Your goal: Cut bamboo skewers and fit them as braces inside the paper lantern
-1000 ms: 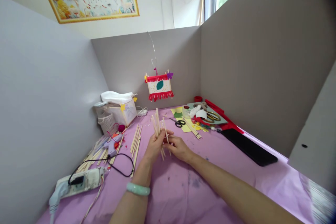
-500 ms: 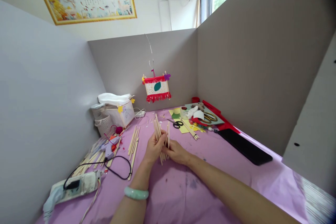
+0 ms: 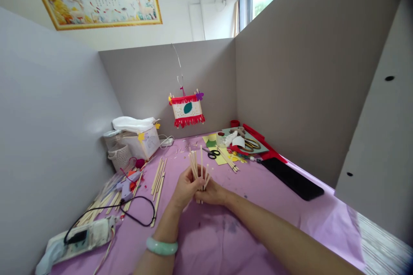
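Left hand (image 3: 187, 185): we close it round the held sticks (image 3: 194, 164), its thumb across their front; most of its other fingers are hidden behind them.
Right hand (image 3: 212, 191): we grip the lower part of the same sticks with it, just beside the left; its fingertips are covered, so we cannot tell exactly how they sit.
Held sticks: we have them between both hands, roughly upright, tops fanned; they overlap too much for us to count.
Bracelet (image 3: 161, 246): we wear it on the left wrist; the forearm below is cut off by the frame.
Loose sticks (image 3: 158, 180): we see them lying left of the hands.
Glue gun (image 3: 126, 185): farther left, among more sticks and scraps we cannot sort out.
Power strip (image 3: 93, 238): near left, its plug (image 3: 50, 258) cut off at the bottom edge.
Scissors (image 3: 213, 154): just beyond the hands, blades partly hard for us to make out.
Hanging ornament (image 3: 187, 109): well beyond the hands, red-fringed.
Black slab (image 3: 292, 178): right of the hands; we cannot tell what it is.
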Demonstrator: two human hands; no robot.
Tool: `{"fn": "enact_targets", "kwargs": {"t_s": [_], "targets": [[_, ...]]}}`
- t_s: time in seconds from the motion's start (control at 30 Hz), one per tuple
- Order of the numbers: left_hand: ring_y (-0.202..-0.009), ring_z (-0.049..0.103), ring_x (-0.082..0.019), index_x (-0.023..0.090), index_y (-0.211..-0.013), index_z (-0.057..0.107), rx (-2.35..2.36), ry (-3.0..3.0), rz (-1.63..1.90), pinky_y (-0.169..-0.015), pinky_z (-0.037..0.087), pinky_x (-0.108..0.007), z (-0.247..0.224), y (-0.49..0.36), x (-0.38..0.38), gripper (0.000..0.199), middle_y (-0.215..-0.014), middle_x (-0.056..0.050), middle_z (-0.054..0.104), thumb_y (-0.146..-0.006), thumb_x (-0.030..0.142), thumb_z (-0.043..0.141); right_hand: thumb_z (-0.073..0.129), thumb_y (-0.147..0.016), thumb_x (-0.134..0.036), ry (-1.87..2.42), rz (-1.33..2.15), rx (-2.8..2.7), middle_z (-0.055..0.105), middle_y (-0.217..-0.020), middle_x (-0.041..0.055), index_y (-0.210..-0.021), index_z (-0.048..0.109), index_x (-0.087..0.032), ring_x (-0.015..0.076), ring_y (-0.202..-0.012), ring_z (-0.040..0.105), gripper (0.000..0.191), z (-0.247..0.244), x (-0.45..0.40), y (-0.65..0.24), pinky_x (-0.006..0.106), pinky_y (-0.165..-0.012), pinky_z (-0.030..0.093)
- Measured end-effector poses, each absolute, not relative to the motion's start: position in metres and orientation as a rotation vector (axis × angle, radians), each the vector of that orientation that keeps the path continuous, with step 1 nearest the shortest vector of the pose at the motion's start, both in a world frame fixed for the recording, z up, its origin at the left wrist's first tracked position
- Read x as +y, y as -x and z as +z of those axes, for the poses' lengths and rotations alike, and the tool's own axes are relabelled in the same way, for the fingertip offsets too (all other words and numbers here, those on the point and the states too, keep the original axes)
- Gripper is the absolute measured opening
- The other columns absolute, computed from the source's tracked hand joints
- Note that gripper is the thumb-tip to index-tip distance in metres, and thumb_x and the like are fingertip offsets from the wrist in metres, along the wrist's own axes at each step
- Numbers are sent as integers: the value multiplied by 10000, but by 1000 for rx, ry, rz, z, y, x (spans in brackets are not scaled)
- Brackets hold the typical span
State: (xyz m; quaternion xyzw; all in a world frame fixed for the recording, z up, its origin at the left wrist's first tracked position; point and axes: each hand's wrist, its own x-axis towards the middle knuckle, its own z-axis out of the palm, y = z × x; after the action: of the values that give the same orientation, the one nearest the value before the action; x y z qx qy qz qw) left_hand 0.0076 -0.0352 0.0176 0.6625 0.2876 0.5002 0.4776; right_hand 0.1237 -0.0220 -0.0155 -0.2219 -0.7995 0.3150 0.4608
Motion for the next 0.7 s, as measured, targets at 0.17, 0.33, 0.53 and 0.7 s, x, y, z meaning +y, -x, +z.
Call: {"fn": "enact_targets", "kwargs": {"t_s": [0.17, 0.33, 0.53, 0.7], "targets": [[-491, 479, -95, 169, -805, 547, 660, -1544, 1172, -520, 388, -220, 21, -11, -39, 220, -552, 43, 530, -660, 275, 675, 531, -636, -63, 744, 698, -2028, 605, -804, 0, -868, 545, -188, 169, -799, 576, 264, -17, -24, -121, 248, -680, 484], [-450, 371, -72, 181, -600, 447, 627, -1513, 1259, -496, 341, -217, 24, -14, -42, 312, -480, 61, 376, -789, 403, 559, 564, -695, -162, 860, 623, -2068, 582, -655, -17, -721, 555, -189, 152, -651, 561, 38, -27, -20, -122, 226, -578, 445], [-419, 402, -75, 188, -580, 432, 681, -1483, 1272, -461, 341, -213, 27, -17, -39, 307, -454, 60, 422, -744, 361, 625, 532, -706, -131, 801, 597, -2108, 629, -762, 2, -768, 579, -187, 164, -764, 569, 95, -29, -15, -117, 229, -660, 452], [-313, 308, -64, 202, -494, 364, 795, -1415, 1288, -357, 239, -205, 25, -21, -36, 417, -339, 76, 326, -796, 429, 541, 557, -691, -142, 755, 608, -2114, 623, -722, 2, -725, 579, -176, 158, -725, 575, 53, -30, -14, -115, 226, -648, 439]]}}
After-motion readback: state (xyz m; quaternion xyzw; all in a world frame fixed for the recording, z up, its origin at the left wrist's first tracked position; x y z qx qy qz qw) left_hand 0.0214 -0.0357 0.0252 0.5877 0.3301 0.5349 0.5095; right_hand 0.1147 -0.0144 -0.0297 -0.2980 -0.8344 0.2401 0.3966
